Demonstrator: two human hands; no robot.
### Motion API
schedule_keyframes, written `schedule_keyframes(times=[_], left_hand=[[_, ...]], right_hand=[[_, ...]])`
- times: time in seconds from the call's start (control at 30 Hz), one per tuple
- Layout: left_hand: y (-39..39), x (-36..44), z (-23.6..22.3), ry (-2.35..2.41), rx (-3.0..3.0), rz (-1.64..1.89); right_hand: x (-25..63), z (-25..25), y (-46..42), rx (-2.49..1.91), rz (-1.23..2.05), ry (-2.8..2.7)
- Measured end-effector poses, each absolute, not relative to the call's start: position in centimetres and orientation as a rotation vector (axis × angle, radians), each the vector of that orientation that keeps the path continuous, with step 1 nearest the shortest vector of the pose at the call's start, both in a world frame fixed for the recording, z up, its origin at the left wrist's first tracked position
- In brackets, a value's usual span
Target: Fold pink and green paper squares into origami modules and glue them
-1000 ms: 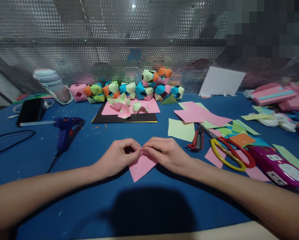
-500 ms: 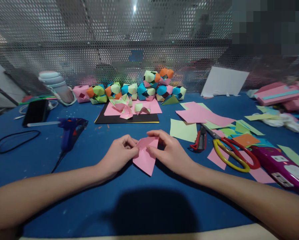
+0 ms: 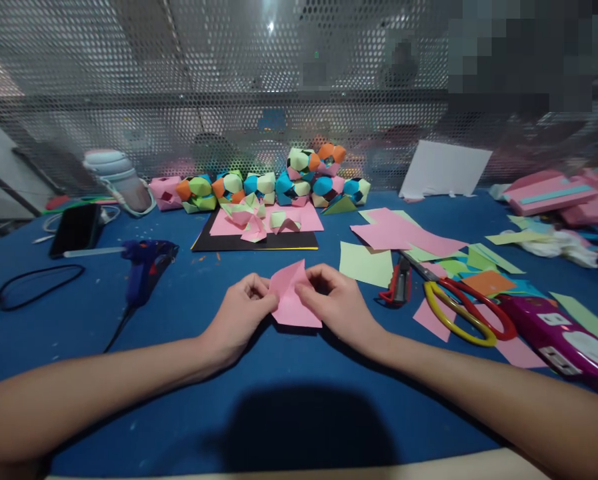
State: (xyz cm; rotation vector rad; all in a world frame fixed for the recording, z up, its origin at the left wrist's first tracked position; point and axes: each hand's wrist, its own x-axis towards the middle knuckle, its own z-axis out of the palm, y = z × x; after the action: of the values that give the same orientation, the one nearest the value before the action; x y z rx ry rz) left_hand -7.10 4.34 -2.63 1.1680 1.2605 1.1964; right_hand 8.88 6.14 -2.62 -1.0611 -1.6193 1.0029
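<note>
Fingers (image 3: 312, 300) grip pink ppr (image 3: 289, 309), bottom edge now level, prev. pointed

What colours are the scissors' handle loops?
A yellow loop and a red loop, clearest in the head view.

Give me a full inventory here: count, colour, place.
Creased sheet: 1, pink, in both hands
Paper balls: about 9, multicoloured, back
Folded pieces: several, pink and green, centre
Flat sheet: 1, pink, centre
Board: 1, black, under it
Bottle: 1, pale blue, back left
Phone: 1, black, left
Glue gun: 1, blue, left
Cables: several, black and white, left
Card: 1, white, back right
Loose paper: many, mixed colours, right
Crumpled material: white, uncounted, right
Paper pile: many, mostly pink, far right
Cutter: 1, red and grey, right
Scissors: 1, red and yellow, right
Purple item: 1, purple, near right
Panel: 1, grey perforated, behind
Table: 1, blue, underneath
Left hand: 1, bare, creased sheet's left
Right hand: 1, bare, creased sheet's right
</note>
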Motion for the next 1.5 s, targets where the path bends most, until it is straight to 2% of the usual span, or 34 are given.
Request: schedule_keyframes(times=[0.1,0.3,0.37,0.47,0.6,0.77,1.23,1.5], left_hand=[[4.5,-7.0,-2.7,1.267,1.143,1.176],[4.5,-7.0,-2.8,1.257,1.132,1.149],[4.5,-7.0,-2.8,1.257,1.123,1.141],[4.6,-7.0,-2.8,1.239,1.084,1.135],[4.7,-7.1,-2.8,1.185,1.027,1.153],[4.7,-7.1,-2.6,1.14,0.982,1.145],[4.3,-7.5,-2.0,1.179,1.034,1.041],[3.8,-7.6,-1.9,1.174,1.118,1.04]], right_hand=[[9.0,-2.7,6.1,-1.006,0.932,-1.684],[8.9,-3.0,6.9,-1.039,1.23,-1.529],[9.0,-2.9,7.1,-1.07,1.242,-1.535],[9.3,-3.0,7.0,-1.064,1.025,-1.64],[9.6,-3.4,6.7,-0.821,0.62,-1.836],[9.8,-3.9,6.5,-0.64,0.453,-1.965],[10.2,-3.9,6.1,-0.621,0.388,-2.117],[9.6,-3.6,5.5,-0.713,0.642,-1.981]])
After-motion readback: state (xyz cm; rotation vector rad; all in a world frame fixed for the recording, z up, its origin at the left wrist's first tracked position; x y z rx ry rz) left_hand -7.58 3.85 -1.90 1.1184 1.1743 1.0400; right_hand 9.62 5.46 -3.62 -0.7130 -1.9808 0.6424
